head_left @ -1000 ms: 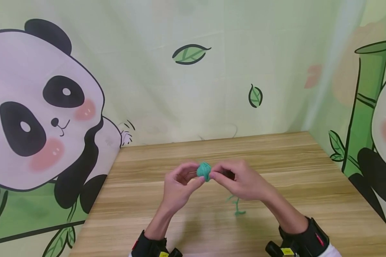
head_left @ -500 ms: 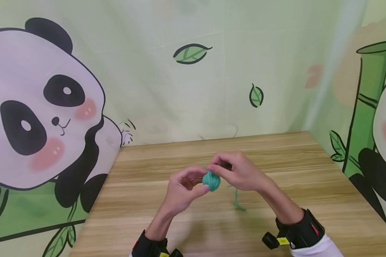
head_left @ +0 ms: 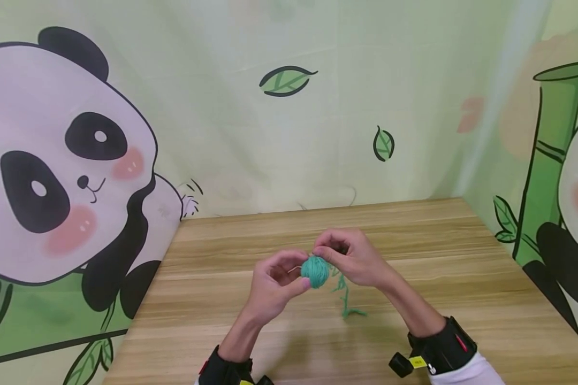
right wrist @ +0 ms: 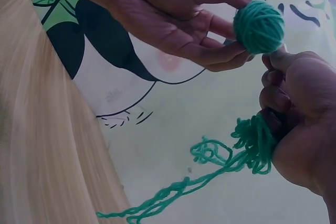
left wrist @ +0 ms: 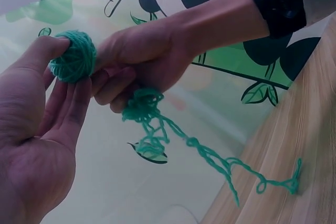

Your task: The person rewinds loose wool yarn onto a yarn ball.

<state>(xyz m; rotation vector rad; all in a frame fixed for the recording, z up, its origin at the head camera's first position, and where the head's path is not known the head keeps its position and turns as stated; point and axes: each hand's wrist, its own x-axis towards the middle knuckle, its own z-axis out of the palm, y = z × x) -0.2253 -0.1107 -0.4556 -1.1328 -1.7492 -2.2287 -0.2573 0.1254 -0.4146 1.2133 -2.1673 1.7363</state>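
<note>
A small ball of teal-green yarn (head_left: 315, 271) is held up over the table between thumb and fingers of my left hand (head_left: 273, 289). My right hand (head_left: 354, 258) is right at the ball's upper right side, thumb and forefinger pinched together on the yarn there. Its other fingers curl round a loose bunch of the same yarn (right wrist: 255, 142), seen in the right wrist view. From that bunch, tangled strands (left wrist: 210, 157) hang down, and their tail end (head_left: 351, 312) reaches the tabletop in the head view.
The wood-grain table (head_left: 212, 251) spreads under both hands. Behind it hangs a pale green cloth backdrop (head_left: 337, 96) printed with pandas, leaves and bamboo. Each wrist wears a black strap (head_left: 440, 345) with a small camera.
The ball has shifted a little right and toward me, and looks turned. My right hand has risen from its side to its upper edge. More loose yarn now shows below that hand.
</note>
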